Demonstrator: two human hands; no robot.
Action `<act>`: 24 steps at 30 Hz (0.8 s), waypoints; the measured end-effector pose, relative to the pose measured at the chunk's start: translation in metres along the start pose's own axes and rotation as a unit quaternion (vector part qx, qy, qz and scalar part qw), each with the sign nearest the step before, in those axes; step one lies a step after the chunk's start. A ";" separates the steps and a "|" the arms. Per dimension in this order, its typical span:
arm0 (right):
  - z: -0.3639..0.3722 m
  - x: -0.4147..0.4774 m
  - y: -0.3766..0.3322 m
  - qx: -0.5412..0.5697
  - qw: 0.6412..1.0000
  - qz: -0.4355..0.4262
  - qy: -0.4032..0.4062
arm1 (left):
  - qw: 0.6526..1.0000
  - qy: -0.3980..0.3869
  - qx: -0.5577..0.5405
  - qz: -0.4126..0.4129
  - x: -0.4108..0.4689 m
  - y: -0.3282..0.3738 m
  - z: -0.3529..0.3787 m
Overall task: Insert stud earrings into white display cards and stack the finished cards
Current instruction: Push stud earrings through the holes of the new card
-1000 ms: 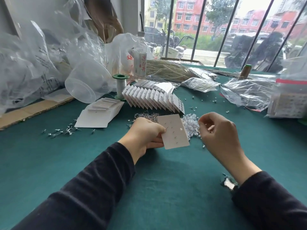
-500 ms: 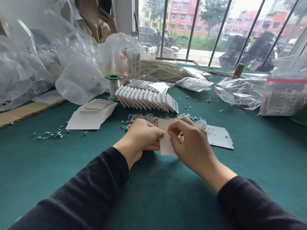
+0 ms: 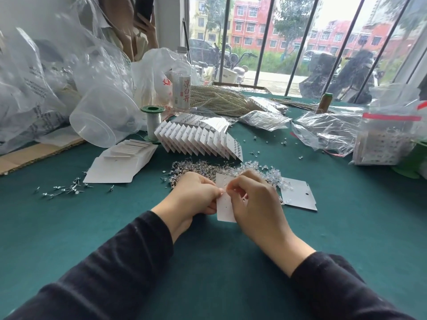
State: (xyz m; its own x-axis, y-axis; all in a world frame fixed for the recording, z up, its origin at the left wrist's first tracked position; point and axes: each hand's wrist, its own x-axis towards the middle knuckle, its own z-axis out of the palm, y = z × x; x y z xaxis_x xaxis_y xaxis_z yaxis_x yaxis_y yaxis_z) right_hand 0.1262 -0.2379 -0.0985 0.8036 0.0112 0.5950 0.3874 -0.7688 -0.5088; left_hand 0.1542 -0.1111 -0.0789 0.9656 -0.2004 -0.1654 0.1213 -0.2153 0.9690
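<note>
A person sits at a table with a green cloth [image 3: 208, 269] and holds a white card [image 3: 223, 210] up just above it, close to the body. The left hand [image 3: 196, 196] grips the left edge of the card, with its fingers curled and the thumb pressed on the front. The right hand [image 3: 254, 204] covers the right side of the card. Its fingers are bent in tight, and the thumb and first finger pinch together on the card near the top. If there is an earring between them, it is too small to see. Just behind the hands lies a pile of shiny stud earrings [image 3: 203, 168], and it touches a heap of clear little bits [image 3: 268, 173] on the right. Another card [image 3: 299, 196] lies flat just right of the right hand. Farther back, a long row of finished cards [image 3: 198, 140] leans like a fan. To its left sits a stack of blank cards [image 3: 120, 165]. Some loose studs [image 3: 64, 189] are spread out on the cloth at the far left. A green spool [image 3: 152, 122], a clear tub on its side [image 3: 104, 118], a bottle [image 3: 182, 86] and crinkly plastic bags [image 3: 323, 132] sit at the back of the table.
</note>
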 end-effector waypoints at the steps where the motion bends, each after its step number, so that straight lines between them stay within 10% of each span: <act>1: 0.000 0.000 0.000 0.002 1.000 0.002 -0.002 | 1.000 -0.001 -0.001 0.000 0.000 0.000 0.000; 24: -0.005 -0.005 -0.004 -0.027 1.000 -0.004 0.002 | 1.000 -0.020 0.006 0.008 -0.004 0.004 0.000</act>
State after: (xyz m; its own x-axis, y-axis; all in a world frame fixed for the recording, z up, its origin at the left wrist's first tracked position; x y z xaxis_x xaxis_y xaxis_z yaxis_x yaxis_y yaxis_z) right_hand 0.1183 -0.2378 -0.0966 0.7984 0.0147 0.6019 0.3691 -0.8018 -0.4699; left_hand 0.1511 -0.1107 -0.0742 0.9573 -0.2429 -0.1570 0.1021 -0.2239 0.9692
